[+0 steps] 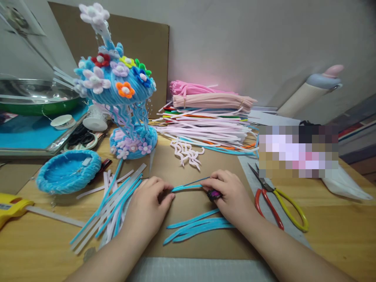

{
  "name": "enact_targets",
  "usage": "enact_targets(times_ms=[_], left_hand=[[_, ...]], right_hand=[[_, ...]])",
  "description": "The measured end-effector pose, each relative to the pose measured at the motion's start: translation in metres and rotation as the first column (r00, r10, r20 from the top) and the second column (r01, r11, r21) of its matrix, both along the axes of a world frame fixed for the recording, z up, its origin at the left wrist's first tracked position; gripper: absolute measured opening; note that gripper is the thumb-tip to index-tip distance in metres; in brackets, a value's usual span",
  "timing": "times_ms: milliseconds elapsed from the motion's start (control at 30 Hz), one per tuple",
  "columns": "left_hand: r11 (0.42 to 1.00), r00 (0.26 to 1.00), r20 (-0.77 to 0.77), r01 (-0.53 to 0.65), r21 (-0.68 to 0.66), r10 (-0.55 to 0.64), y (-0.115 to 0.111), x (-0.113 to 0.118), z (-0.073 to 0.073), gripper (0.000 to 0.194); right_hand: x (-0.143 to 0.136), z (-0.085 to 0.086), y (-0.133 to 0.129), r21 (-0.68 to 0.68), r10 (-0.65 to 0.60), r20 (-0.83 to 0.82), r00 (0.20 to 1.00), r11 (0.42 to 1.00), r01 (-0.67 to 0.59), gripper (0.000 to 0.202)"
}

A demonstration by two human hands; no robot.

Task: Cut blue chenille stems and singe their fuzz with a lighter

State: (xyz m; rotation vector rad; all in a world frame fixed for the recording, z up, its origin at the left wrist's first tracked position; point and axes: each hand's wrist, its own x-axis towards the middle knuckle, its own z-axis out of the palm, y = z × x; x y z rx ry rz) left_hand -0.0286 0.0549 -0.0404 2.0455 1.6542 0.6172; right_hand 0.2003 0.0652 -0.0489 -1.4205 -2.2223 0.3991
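Note:
A short blue pipe cleaner (188, 188) stretches between my two hands over the cardboard sheet (188, 250). My left hand (152, 201) pinches its left end. At the other end my right hand (226, 194) holds it, with a small dark tool with a purple part (215, 194) also in the palm. A thin dark strand runs just above the pipe cleaner to my right fingertips. Several loose blue pipe cleaners (196, 229) lie on the cardboard below my hands. Curled white pieces (187, 153) rest on it farther back.
A flowered blue jellyfish-like craft (117, 84) stands at back left, near a blue fuzzy bowl (69, 172). Cut strips (108, 211) lie left of my left hand. Red-and-yellow-handled pliers (273, 192) and scissors-like blades lie right. Pipe cleaner bundles (211, 102) are stacked behind; a glue gun (13, 207) sits far left.

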Motion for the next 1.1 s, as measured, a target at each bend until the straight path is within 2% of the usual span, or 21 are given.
enact_targets(times_ms=[333,600,800,1100], left_hand=[[1.000,1.000,-0.003,-0.001,0.003,0.001,-0.001,0.000,0.001,0.006],[0.989,1.000,0.019,0.021,0.143,-0.024,-0.005,0.008,0.005,0.012],[0.992,0.995,0.073,0.066,0.107,-0.074,-0.007,0.010,0.008,0.009],[0.994,0.994,0.091,0.055,0.098,-0.064,-0.009,0.006,0.012,0.007]], right_hand=[[0.000,-0.001,0.000,0.011,-0.004,-0.002,1.000,1.000,0.004,0.041],[-0.001,0.003,-0.006,0.057,0.021,-0.022,1.000,0.998,-0.019,0.032],[-0.003,0.007,-0.013,0.094,0.047,-0.023,0.999,0.995,-0.045,0.031],[0.004,0.010,-0.015,0.135,0.020,-0.058,0.998,0.991,-0.012,0.029]])
